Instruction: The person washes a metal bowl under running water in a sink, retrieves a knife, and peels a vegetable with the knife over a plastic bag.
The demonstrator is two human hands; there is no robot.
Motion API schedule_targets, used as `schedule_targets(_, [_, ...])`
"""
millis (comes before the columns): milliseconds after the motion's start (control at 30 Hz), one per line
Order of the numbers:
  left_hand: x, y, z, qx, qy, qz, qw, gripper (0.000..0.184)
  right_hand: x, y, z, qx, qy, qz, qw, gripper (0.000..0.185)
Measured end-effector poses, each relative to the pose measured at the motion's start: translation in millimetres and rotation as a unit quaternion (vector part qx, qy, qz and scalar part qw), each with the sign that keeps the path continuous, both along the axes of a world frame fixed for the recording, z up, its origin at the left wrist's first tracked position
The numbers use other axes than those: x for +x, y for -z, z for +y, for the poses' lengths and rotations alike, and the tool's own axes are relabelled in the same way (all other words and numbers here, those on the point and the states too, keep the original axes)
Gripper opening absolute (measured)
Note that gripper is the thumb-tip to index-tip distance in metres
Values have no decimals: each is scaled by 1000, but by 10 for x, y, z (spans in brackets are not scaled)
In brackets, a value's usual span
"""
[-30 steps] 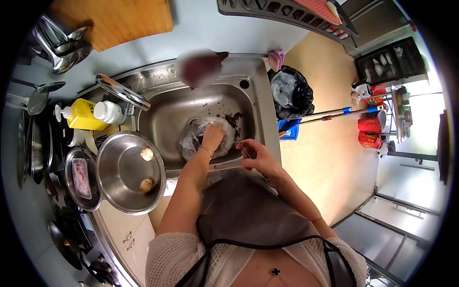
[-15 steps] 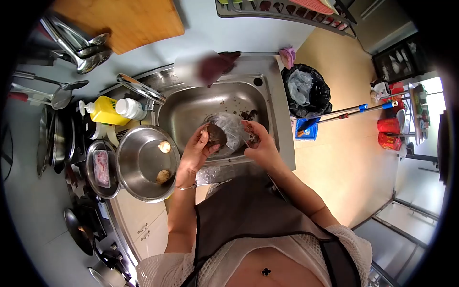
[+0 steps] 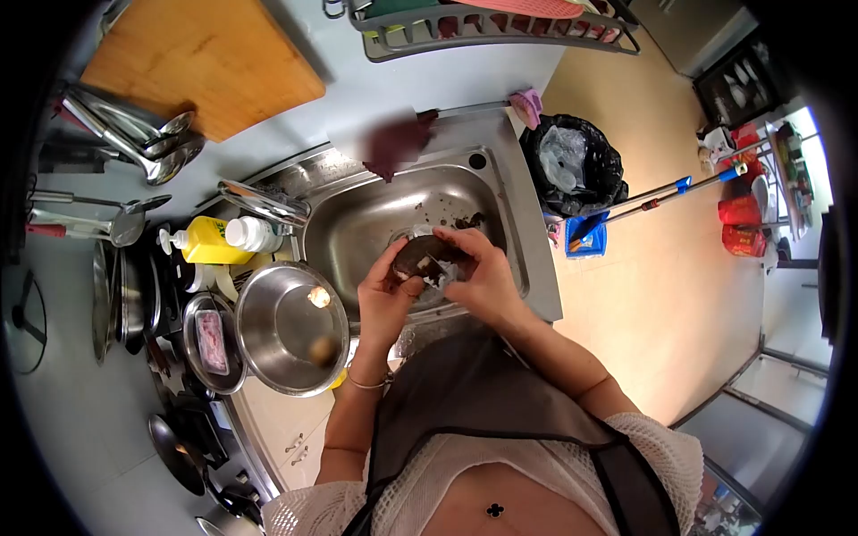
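Note:
Over the front of the steel sink (image 3: pixel 357 210), my left hand (image 3: pixel 386 299) grips a dark brown, roundish lump (image 3: pixel 422 256) from its left side. My right hand (image 3: pixel 487 279) is closed at the lump's right side, fingers against it; a small tool seems to be in it, mostly hidden. Pale spots show on the lump's lower edge. Part of a clear plastic bag (image 3: pixel 444 275) lies below and behind the hands. Dark crumbs (image 3: pixel 466 221) are scattered on the sink floor. A large steel bowl (image 3: pixel 284 304) left of the sink holds two pale pieces.
A faucet (image 3: pixel 264 201), yellow bottle (image 3: pixel 213 241) and white bottle (image 3: pixel 254 234) stand left of the sink. Beyond is a cutting board (image 3: pixel 201 67). A smaller bowl holds a pack of meat (image 3: pixel 212 341). On the right, a black-lined bin (image 3: pixel 572 165) stands on the floor.
My left hand came out of the plastic bag with the dark lump. My right hand has moved left and now touches the lump. The view has shifted slightly.

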State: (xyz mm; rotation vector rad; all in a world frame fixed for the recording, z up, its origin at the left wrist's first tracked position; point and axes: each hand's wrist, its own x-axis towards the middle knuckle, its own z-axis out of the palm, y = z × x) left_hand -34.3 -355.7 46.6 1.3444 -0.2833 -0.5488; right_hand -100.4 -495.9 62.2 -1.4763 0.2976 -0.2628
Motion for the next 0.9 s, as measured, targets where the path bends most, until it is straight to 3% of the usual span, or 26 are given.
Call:
schedule_targets(33, [28,43,19,0,13,10,1000,51,18,45,-54,13,-19,7,1000,57])
schedule_targets(67, [58,102,31,1,18,12,1000,51,60,133,-53,119,0,-17,993,50])
schedule_targets(100, [81,161,43,5,23,15,1000,49,67,185,-82,121,5,-15,993,50])
schedule_targets(167, [119,217,24,7,29,16,999,48,99,239,-155,212,-34,73,974,53])
schedule_targets(233, [100,229,12,41,17,-2,999,46,117,321,-48,192,-8,82,978,51])
schedule_targets(300, [81,231,-21,57,12,-26,998,46,135,357,121,-5,92,-39,995,49])
schedule_targets(333, [83,227,-36,73,5,-53,996,46,126,342,186,-40,118,-35,992,49])
schedule_targets(467, [124,185,39,58,37,-35,997,46,142,286,7,-42,38,9,998,43])
schedule_targets(500, [131,192,81,30,55,-25,998,47,141,268,-49,86,22,66,994,37])
schedule_targets(567, [157,199,103,0,69,-16,998,47,146,202,-57,157,-16,124,980,41])
schedule_targets(600, [162,195,105,36,59,-9,998,47,144,249,-27,157,-18,127,979,41])
schedule_targets(700, [151,130,76,64,51,2,997,47,150,308,105,117,39,43,991,48])
schedule_targets(767, [146,135,54,53,53,7,997,47,135,216,221,-110,85,13,990,61])
schedule_targets(833, [146,180,75,-12,71,33,997,48,146,285,217,-96,105,-7,990,59])
schedule_targets(900, [180,152,119,-38,87,78,992,48,112,224,75,-91,31,17,995,50])
